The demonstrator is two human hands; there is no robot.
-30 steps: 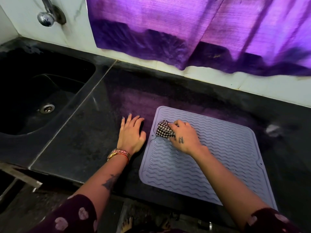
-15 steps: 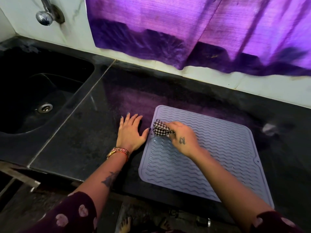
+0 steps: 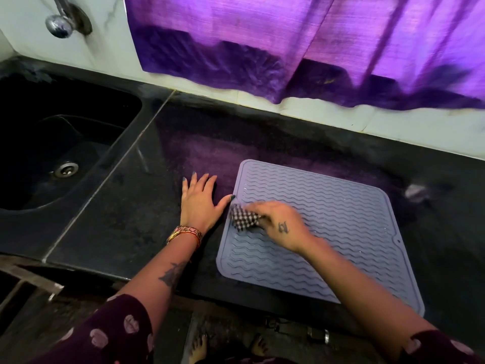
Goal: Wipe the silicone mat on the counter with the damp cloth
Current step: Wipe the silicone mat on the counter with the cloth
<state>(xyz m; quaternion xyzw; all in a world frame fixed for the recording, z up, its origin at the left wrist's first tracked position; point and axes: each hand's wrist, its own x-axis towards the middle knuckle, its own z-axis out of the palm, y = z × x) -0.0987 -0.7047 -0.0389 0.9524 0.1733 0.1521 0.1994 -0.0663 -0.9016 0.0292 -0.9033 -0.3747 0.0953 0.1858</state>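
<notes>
One checked cloth [image 3: 243, 216] under right hand [image 3: 282, 225], apparently gripped.

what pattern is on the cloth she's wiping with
A small black-and-white check, on the cloth in the head view.

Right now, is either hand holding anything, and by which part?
The right hand grips the checked cloth by its right end, on the mat. The left hand lies flat on the counter, holding nothing.

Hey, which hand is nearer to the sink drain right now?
Left. The left hand lies flat on the black counter, just right of the sink drain. The right hand is farther right, on the silicone mat, holding the checked cloth.
</notes>
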